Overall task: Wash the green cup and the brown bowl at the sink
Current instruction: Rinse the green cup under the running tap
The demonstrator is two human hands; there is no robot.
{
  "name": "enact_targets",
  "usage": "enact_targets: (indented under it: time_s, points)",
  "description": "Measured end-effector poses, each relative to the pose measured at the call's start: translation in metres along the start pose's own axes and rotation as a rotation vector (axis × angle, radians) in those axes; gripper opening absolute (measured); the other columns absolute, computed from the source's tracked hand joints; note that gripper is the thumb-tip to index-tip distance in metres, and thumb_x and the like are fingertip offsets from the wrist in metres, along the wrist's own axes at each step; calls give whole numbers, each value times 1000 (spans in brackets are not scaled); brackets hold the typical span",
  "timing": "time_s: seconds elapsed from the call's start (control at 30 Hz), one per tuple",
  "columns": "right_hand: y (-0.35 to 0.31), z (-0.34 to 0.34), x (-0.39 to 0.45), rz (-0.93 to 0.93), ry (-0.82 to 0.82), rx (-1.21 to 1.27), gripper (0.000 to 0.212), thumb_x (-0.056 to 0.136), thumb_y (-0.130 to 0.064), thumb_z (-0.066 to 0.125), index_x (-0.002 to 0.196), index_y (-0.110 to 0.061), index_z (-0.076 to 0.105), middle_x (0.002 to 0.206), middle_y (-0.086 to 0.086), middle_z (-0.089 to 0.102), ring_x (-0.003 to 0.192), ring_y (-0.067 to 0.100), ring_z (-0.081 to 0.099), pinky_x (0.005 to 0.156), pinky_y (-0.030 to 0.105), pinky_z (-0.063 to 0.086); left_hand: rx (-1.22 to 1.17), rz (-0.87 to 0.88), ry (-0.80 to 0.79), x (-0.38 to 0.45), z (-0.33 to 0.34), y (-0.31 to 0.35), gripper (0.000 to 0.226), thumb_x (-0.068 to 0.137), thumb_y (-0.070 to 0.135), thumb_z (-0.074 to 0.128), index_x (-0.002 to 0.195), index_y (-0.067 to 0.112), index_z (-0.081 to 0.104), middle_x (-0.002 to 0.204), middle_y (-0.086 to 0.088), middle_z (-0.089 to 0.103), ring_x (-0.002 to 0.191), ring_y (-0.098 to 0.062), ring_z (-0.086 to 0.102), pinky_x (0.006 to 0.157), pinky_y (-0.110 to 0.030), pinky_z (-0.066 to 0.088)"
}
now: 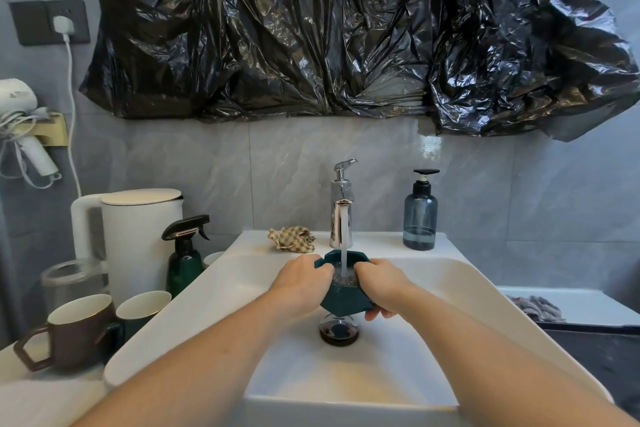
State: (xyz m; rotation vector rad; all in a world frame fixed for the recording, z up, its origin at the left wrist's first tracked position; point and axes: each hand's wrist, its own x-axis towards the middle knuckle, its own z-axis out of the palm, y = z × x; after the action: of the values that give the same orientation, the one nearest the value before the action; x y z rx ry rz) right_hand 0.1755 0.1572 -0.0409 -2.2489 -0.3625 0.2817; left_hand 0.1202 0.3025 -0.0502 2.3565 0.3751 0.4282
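Note:
A dark green faceted cup is held over the white sink, under the running stream from the chrome tap. Water fills it and splashes inside. My left hand grips its left rim and side. My right hand grips its right side, fingers curled under the base and thumb at the rim. A brown cup-shaped vessel with an angular handle stands on the counter at the left. No separate brown bowl shows.
Left of the sink stand a green cup, a white kettle, a green spray bottle and a glass jar. A checked cloth and a blue soap dispenser sit on the sink's back ledge. The drain plug lies below the cup.

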Motion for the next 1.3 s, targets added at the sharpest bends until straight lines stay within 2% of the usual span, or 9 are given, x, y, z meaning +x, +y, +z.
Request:
enact_targets:
  time_s: [0.23,0.37,0.67,0.93,1.07,1.17,1.3]
  points:
    - [0,-1,1,1,0,-3,31,104,-34,31,120,-18,52,95,10,70,54,16,66,46,19,45,-12,-10,-15,2,1,-1,24,99,35,47,95,20,65,96,-4,68,93,-21,64,73,-34,49]
    - [1,-1,1,0,-1,-18,31,103,-34,31,118,-18,52,96,10,71,54,16,67,46,18,45,-14,-11,-14,2,1,-1,22,98,35,49,92,20,64,96,-5,68,94,-23,64,75,-35,48]
    - [2,0,4,15,2,-15,31,102,-36,31,116,-18,53,94,11,72,53,18,67,51,21,48,1,-15,-21,2,3,0,23,102,36,46,92,22,61,95,-3,66,93,-19,63,70,-33,44]
    - [1,-1,1,12,2,-31,32,103,-35,31,117,-17,53,94,11,70,53,17,65,47,20,45,5,-9,-25,0,1,0,22,101,34,48,89,21,60,91,-3,65,87,-19,60,64,-33,39]
    - [0,-2,-2,11,-5,-28,29,103,-35,33,113,-17,53,91,10,70,53,17,65,45,19,43,6,-11,-26,0,2,0,24,100,36,47,90,21,63,93,-4,68,90,-21,63,71,-35,45]
    - [0,-3,-5,8,3,-45,27,104,-34,33,112,-17,52,91,10,69,52,17,64,42,18,40,3,-14,-36,0,4,-1,24,101,38,47,92,21,63,94,-3,68,92,-22,64,70,-33,45]
    - [3,-4,-7,9,-8,-67,30,103,-31,32,113,-14,54,93,14,72,52,19,65,42,19,40,-20,-29,-49,-1,6,-3,30,94,45,48,99,22,67,99,-2,71,95,-24,67,83,-36,56]
